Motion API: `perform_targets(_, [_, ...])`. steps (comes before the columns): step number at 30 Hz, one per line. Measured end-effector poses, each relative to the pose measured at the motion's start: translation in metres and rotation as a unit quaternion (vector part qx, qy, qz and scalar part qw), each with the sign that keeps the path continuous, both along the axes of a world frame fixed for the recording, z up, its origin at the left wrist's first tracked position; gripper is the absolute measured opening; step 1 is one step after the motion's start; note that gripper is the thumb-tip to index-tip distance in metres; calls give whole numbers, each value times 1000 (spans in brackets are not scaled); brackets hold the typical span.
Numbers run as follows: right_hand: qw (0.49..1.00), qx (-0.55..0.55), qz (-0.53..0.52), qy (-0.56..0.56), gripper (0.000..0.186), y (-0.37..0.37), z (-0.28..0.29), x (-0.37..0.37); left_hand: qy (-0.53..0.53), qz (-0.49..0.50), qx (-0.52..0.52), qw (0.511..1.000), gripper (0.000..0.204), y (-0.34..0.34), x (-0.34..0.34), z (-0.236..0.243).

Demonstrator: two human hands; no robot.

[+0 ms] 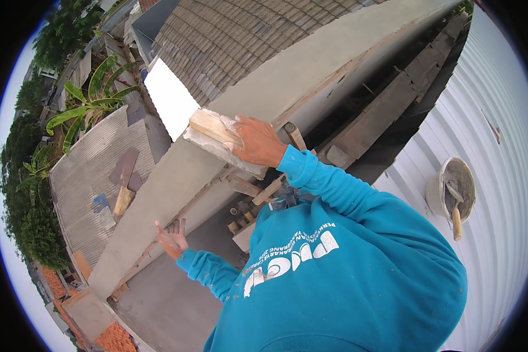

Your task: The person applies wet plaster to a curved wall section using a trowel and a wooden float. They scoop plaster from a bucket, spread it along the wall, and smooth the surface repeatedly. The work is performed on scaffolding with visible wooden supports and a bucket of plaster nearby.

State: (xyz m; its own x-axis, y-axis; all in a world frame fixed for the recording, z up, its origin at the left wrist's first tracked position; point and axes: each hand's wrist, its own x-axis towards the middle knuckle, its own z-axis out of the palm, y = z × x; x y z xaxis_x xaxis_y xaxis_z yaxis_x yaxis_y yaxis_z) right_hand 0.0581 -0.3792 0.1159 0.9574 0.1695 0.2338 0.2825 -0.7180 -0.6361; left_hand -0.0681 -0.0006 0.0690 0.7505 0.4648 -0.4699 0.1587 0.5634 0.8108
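Note:
My right hand (257, 141) is closed around the wooden grip of a plastering float (211, 125). Its pale, plaster-smeared sole lies against the grey plastered top of a sloping wall (185, 167). Lower down and to the left, my left hand (173, 237) has its fingers spread and holds nothing. It is beside the wall's edge; whether it touches the plaster I cannot tell. Both forearms are in teal sleeves.
Right of me, a bucket (446, 190) of grey mortar with a wooden-handled trowel (456, 217) stands on a white corrugated metal roof (422, 135). Beyond the wall is a tiled roof (217, 47). A dark gap with timbers (387, 111) runs along the wall's near side.

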Motion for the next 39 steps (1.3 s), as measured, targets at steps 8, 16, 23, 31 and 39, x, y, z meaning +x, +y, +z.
perform_targets(8, [942,-152,-287,-88,52,-255,-6,98,6,-4,38,999,101,-11,1,1])
perform_targets(16, [980,-149,-124,35,54,-132,1,62,27,1,64,998,103,-17,-4,2])
perform_targets(23, [994,-29,100,43,47,22,6,-7,22,-4,34,999,101,-5,2,2])
perform_targets(31, [977,-184,-54,-89,44,-119,-15,55,24,-19,27,999,103,2,-1,-4])
perform_targets(39, [914,-350,-190,-76,35,-305,-4,137,29,-13,33,999,103,-9,-1,9])
